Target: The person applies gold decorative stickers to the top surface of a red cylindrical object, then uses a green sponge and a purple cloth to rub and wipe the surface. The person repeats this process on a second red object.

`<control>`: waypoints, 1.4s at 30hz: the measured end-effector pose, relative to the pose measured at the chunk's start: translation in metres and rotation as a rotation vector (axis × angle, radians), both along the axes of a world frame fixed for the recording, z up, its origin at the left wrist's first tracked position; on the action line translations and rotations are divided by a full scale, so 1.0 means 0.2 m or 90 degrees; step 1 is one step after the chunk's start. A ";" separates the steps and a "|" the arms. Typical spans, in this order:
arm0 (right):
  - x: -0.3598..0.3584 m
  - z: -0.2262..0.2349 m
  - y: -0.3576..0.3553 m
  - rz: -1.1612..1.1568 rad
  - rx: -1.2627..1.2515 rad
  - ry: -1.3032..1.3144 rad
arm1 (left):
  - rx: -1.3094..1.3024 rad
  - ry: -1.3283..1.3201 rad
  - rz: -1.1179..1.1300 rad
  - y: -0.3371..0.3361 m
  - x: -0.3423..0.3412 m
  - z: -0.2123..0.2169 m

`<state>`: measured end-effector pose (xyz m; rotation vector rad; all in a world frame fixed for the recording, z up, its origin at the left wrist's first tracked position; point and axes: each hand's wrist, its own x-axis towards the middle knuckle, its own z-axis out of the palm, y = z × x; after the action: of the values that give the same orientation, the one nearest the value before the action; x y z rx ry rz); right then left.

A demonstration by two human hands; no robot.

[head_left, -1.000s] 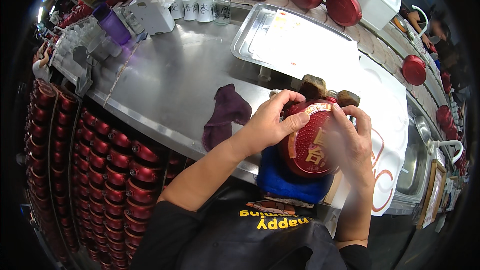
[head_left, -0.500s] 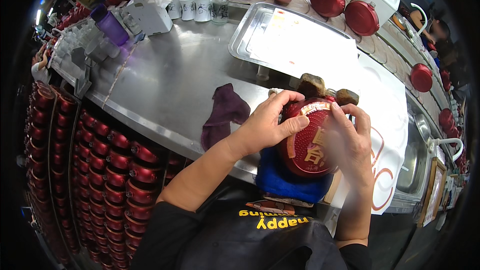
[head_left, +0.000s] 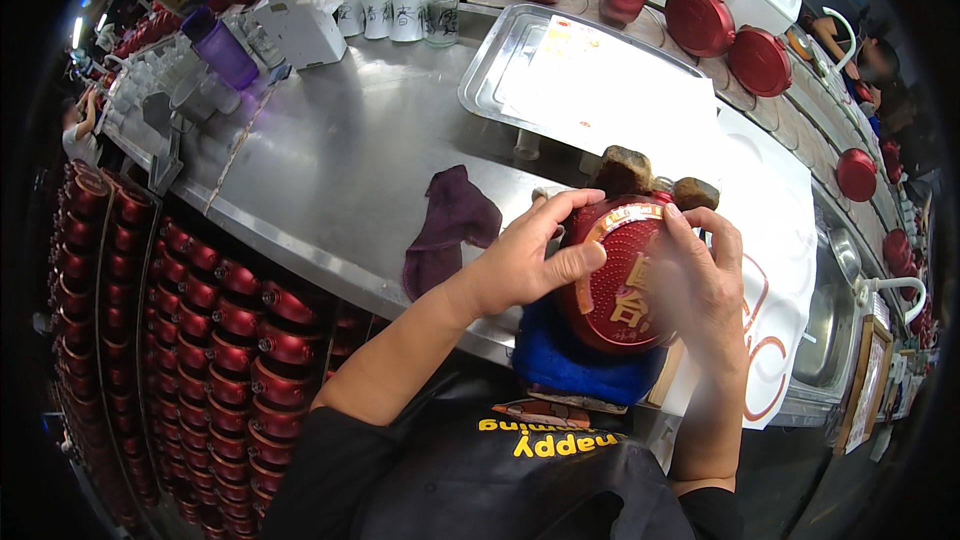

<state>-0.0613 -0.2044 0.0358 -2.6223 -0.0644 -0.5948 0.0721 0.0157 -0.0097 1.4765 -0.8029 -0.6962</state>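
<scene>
**Bottle [head_left: 618, 275] propped face-up on a blue pad, a hand at either side**

From my remote view, the pad [head_left: 580, 365] seems to cushion the bottle and tilt its face to the wearer; two brown blocks [head_left: 625, 172] flank its neck, perhaps steadying it. The left hand [head_left: 525, 252] is spread, thumb apart from the fingers, resting by the orange-gold strip [head_left: 600, 228] along the rim. The right hand [head_left: 708, 275] has its tips near the strip's upper end; I cannot tell whether they pinch it.

Gold characters mark the bottle, partly blurred; the strip's print is too small. White bottles [head_left: 407, 18] behind carry dark handwriting.
</scene>
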 end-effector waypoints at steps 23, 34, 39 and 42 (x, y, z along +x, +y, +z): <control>0.00 0.00 -0.01 0.005 -0.002 -0.002 | -0.091 0.036 -0.051 0.06 -0.04 -0.06; 0.00 0.00 0.00 0.001 -0.017 -0.002 | -0.134 0.096 -0.046 0.05 -0.01 -0.04; 0.00 -0.01 -0.01 0.006 -0.008 -0.008 | -0.083 0.022 0.015 -0.02 -0.01 -0.03; 0.00 -0.01 -0.01 0.013 -0.005 -0.012 | -0.132 0.122 -0.009 -0.04 -0.02 -0.03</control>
<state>-0.0607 -0.2067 0.0340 -2.6200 -0.0993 -0.6125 0.0690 0.0084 -0.0153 1.1990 -0.7160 -0.7294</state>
